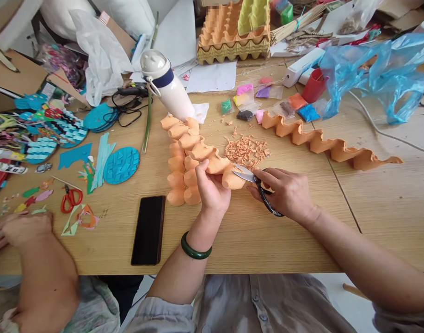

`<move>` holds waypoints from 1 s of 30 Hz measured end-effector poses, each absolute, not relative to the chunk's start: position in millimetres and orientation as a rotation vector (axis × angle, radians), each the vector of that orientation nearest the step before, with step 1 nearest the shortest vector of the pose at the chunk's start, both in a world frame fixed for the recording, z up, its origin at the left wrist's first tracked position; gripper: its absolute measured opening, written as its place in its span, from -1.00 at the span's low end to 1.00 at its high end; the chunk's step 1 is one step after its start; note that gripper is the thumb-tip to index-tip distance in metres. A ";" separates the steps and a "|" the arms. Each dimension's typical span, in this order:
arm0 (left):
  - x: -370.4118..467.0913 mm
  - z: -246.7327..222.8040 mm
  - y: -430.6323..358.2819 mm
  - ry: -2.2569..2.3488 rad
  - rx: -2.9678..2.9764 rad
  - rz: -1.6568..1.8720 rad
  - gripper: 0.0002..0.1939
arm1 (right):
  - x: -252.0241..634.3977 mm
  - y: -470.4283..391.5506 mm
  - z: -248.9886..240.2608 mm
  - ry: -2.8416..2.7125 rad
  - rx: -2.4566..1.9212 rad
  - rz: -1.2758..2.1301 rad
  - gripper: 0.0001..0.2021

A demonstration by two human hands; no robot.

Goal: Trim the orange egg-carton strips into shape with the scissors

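Observation:
My left hand [213, 187], with a green bangle at the wrist, is closed around the near end of an orange egg-carton strip [201, 147]. My right hand [286, 192] grips black-handled scissors [272, 206], whose blades lie against the last cup of that strip. Orange cut scraps [248, 150] are heaped just beyond the blades. Under and left of the held strip sit rows of orange carton cups [177, 179]. Another long orange strip [319, 141] with a jagged edge lies at the right.
A black phone [148, 230] and a white bottle [168, 85] stand out on the left. Stacked egg trays [234, 41], clay packets [244, 98], a red cup [315, 85] and a blue bag [381, 74] lie farther back. Another person's arm [41, 263] rests near red scissors [71, 199].

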State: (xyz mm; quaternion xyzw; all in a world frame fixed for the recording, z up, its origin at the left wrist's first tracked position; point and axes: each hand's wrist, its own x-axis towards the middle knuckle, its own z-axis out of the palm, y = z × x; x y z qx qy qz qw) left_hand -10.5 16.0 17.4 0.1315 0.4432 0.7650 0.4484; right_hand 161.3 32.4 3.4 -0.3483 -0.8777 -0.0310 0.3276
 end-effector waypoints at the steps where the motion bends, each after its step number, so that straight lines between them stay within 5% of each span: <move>1: -10.6 16.8 16.1 1.102 0.329 1.896 -0.69 | 161.4 32.1 3.7 -2.295 -0.913 -0.074 -0.73; 16: -11.5 9.9 18.4 1.098 0.355 1.874 -0.69 | 165.2 33.8 3.2 -2.279 -1.287 0.268 -0.57; 23: -13.2 6.0 19.7 1.189 0.436 1.866 -0.67 | 166.3 37.7 3.0 -2.341 -1.522 -0.169 -0.66; 30: -10.8 3.3 14.6 1.128 0.550 1.786 -0.76 | 167.4 38.4 2.4 -2.402 -1.539 -0.203 -0.68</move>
